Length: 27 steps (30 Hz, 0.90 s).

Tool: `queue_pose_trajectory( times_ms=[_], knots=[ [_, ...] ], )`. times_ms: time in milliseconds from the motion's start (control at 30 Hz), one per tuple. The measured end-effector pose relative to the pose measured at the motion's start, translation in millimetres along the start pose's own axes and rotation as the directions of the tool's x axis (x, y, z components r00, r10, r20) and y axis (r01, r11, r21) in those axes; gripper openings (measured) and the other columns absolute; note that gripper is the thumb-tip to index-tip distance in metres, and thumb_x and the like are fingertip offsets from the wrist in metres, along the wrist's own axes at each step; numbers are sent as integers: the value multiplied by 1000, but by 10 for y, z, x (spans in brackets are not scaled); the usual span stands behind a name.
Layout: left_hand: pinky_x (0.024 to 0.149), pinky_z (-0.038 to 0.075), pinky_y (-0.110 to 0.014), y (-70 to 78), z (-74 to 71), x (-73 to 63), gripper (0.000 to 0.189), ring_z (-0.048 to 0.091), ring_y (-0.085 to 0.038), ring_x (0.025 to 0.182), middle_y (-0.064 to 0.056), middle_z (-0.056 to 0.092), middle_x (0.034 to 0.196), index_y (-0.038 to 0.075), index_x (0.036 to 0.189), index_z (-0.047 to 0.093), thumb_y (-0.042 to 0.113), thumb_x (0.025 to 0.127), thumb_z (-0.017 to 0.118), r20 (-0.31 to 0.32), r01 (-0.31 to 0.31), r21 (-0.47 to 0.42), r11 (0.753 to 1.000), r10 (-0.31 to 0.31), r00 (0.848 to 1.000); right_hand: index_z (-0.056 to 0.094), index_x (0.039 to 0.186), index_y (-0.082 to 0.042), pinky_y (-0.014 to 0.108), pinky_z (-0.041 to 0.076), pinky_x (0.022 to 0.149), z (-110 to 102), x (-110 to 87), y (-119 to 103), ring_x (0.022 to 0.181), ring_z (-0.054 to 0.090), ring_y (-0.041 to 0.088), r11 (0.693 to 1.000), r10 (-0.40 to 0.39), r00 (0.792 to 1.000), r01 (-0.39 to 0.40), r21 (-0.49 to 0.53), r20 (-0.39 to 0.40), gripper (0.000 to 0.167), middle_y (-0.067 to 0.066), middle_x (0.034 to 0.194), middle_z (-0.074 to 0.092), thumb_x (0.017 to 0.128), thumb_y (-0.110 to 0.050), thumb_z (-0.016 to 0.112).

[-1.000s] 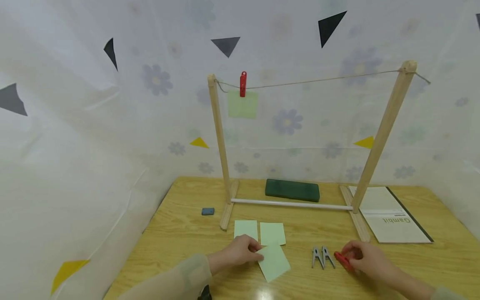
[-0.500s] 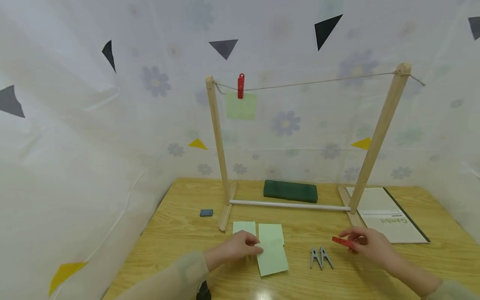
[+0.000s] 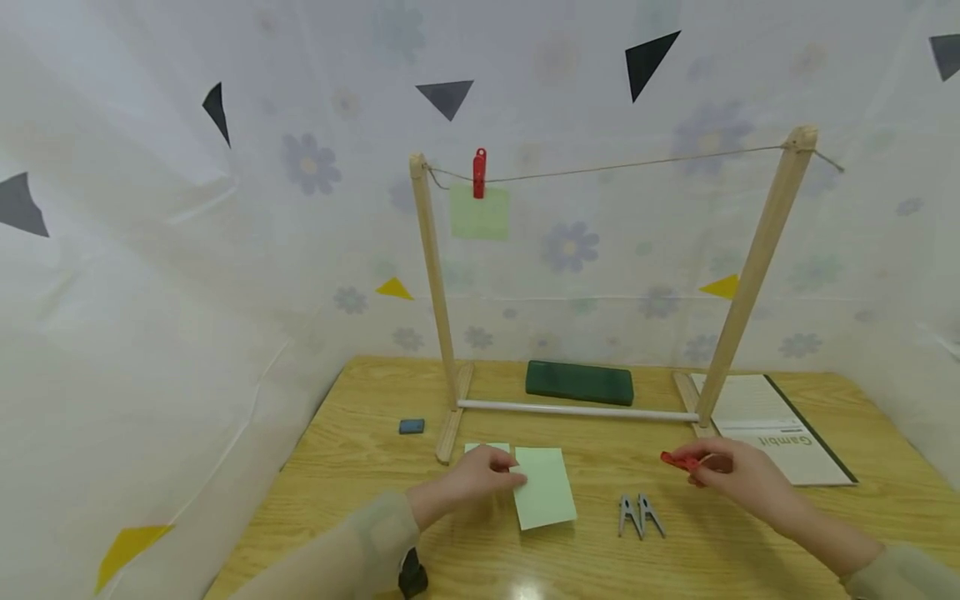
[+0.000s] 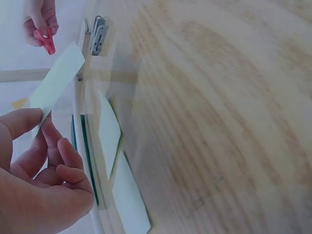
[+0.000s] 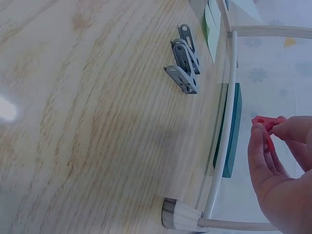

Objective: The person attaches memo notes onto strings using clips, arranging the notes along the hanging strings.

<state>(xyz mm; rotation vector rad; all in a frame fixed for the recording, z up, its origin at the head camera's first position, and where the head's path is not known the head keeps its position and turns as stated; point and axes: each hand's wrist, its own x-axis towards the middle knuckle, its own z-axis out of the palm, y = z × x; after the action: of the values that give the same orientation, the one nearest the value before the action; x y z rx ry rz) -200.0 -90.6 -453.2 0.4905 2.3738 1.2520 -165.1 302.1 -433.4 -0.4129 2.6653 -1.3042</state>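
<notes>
My left hand (image 3: 474, 482) pinches a pale green paper square (image 3: 546, 500) by its edge, raised above the table in the left wrist view (image 4: 59, 78). Two more green paper squares (image 4: 110, 136) lie on the table beneath it; in the head view one is mostly covered by the held sheet. My right hand (image 3: 738, 473) grips a red clothespin (image 3: 681, 461) between thumb and fingers, held up off the table. Two grey clothespins (image 3: 640, 517) stand side by side on the table between the hands.
A wooden frame (image 3: 757, 275) carries a string (image 3: 637, 164), where a red clothespin (image 3: 479, 173) holds a green square (image 3: 480, 218). Behind its white crossbar (image 3: 577, 410) sits a dark green case (image 3: 579, 382). A small blue block (image 3: 412, 427) lies left; a notebook (image 3: 795, 458) lies right.
My left hand has lifted the front paper square off the table and moved it slightly away from me. The right hand has raised the red clothespin from beside the grey ones.
</notes>
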Motion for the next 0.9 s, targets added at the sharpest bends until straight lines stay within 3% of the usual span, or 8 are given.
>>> queue_pose_trajectory(
  times_ms=[200, 333, 433, 533, 667, 767, 900],
  knots=[
    [67, 43, -31, 109, -56, 35, 23, 51, -15, 80, -8, 65, 96, 5, 105, 73, 25, 94, 68, -12, 8, -34, 999, -9, 1000, 65, 126, -6, 31, 54, 59, -22, 58, -109, 83, 64, 3, 998, 28, 999, -30, -61, -43, 37, 16, 112, 68, 93, -23, 69],
    [78, 50, -38, 185, -108, 71, 38, 59, -23, 97, -13, 66, 113, 0, 122, 67, 25, 93, 69, -56, 19, -21, 1000, -20, 998, 66, 124, -4, 28, 56, 66, -68, 128, -207, 86, 65, 0, 999, -16, 998, 13, -45, -62, 34, 19, 115, 67, 96, -24, 65],
    [85, 52, -43, 227, -155, 99, 42, 60, -29, 107, -15, 65, 120, 0, 126, 65, 26, 93, 70, -76, 30, -9, 1000, -31, 997, 68, 121, -3, 26, 56, 68, -121, 180, -277, 86, 65, -2, 996, -58, 995, 52, -75, -82, 31, 18, 112, 67, 97, -22, 65],
    [84, 52, -43, 254, -196, 131, 41, 61, -29, 107, -15, 65, 120, 1, 125, 66, 27, 93, 70, -75, 27, -6, 1000, -27, 997, 71, 117, -5, 25, 56, 66, -181, 218, -352, 84, 64, -2, 987, -79, 990, 61, -149, -116, 27, 14, 108, 66, 95, -21, 68],
    [68, 44, -33, 291, -267, 179, 32, 53, -19, 80, -8, 62, 90, -2, 100, 70, 30, 94, 68, -59, -8, 3, 1000, 8, 998, 70, 118, -6, 22, 55, 66, -278, 274, -465, 84, 65, -1, 972, -118, 984, 87, -220, -134, 28, 16, 109, 68, 93, -18, 70],
    [63, 35, -33, 339, -338, 209, 34, 40, -18, 70, -5, 52, 75, -1, 86, 67, 32, 95, 67, -69, -38, 9, 999, 39, 997, 66, 124, -5, 20, 55, 70, -352, 312, -553, 88, 64, -3, 966, -153, 978, 118, -229, -145, 33, 18, 114, 68, 93, -15, 70],
    [71, 47, -36, 428, -443, 221, 31, 52, -14, 80, -2, 64, 92, 5, 99, 72, 35, 94, 69, -111, -21, -3, 1000, 21, 994, 61, 130, -5, 19, 55, 74, -419, 346, -668, 94, 62, -7, 968, -172, 973, 138, -210, -152, 38, 18, 116, 67, 93, -11, 69]
  ],
)
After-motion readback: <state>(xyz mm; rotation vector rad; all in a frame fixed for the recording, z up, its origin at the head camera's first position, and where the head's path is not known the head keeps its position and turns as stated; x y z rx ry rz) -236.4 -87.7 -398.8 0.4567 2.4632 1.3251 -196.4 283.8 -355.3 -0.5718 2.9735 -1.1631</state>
